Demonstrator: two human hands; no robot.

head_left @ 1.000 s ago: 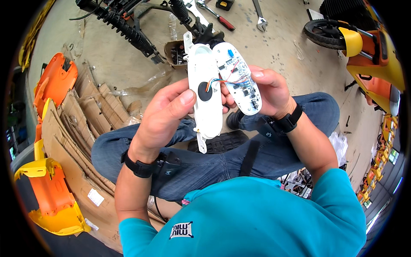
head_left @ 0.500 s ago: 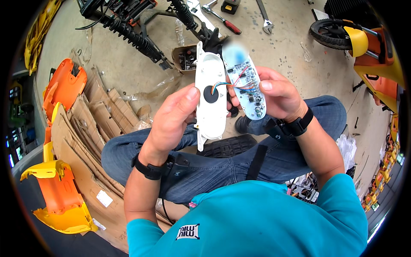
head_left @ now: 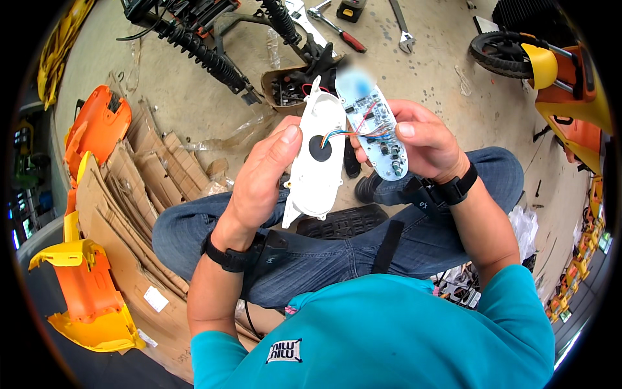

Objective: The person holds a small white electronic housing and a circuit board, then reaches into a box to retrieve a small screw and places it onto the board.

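Head: one housing point(head_left: 315, 178), one board point(head_left: 367, 115)

Housing point(head_left: 317, 175) left, circuit board point(head_left: 379, 136) right, wires point(head_left: 346, 133) crossing between!
Left hand point(head_left: 265, 170) at the housing's left edge, right hand point(head_left: 427, 144) at the board's right; beyond them sits a parts box point(head_left: 266, 88), the ratchet point(head_left: 339, 31) farther back to its right, the adjustable wrench point(head_left: 400, 24) right of that; cardboard point(head_left: 129, 259) lies left of the legs point(head_left: 188, 227), and a wheel point(head_left: 500, 54) stands far right.
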